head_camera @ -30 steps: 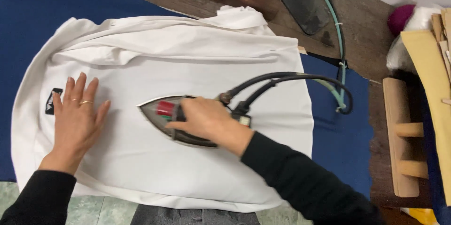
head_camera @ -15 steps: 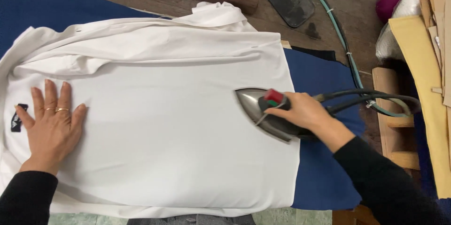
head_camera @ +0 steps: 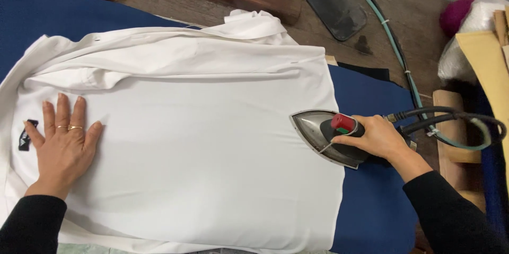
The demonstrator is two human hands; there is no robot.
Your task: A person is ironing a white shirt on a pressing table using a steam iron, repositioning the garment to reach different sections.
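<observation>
On the blue padded worktop [head_camera: 371,217], left hand [head_camera: 62,145] lies palm down, fingers spread and flat on the white shirt [head_camera: 201,148], near its left end, just beside a small black label [head_camera: 25,134]. It grips nothing; it only presses the cloth. Two gold rings show on its fingers. Black sleeve covers the forearm to the wrist.

Right hand [head_camera: 374,137] is closed around the handle of the steel-soled steam iron [head_camera: 326,136], knuckles up, wrist bent slightly, forearm coming in from the lower right in a black sleeve. A red knob [head_camera: 343,122] on the iron shows just ahead of the fingers.

Iron: polished metal body, dark handle, sitting at the shirt's right edge, its tip on the white cloth and its heel over the blue cover. Long axis runs roughly left-right; pointed tip faces left, toward the other hand. Black hoses [head_camera: 450,116] leave its heel and loop to the right.

Shirt: plain white, spread flat, long axis left-right, smooth in the middle, folded and creased along the far edge.
</observation>
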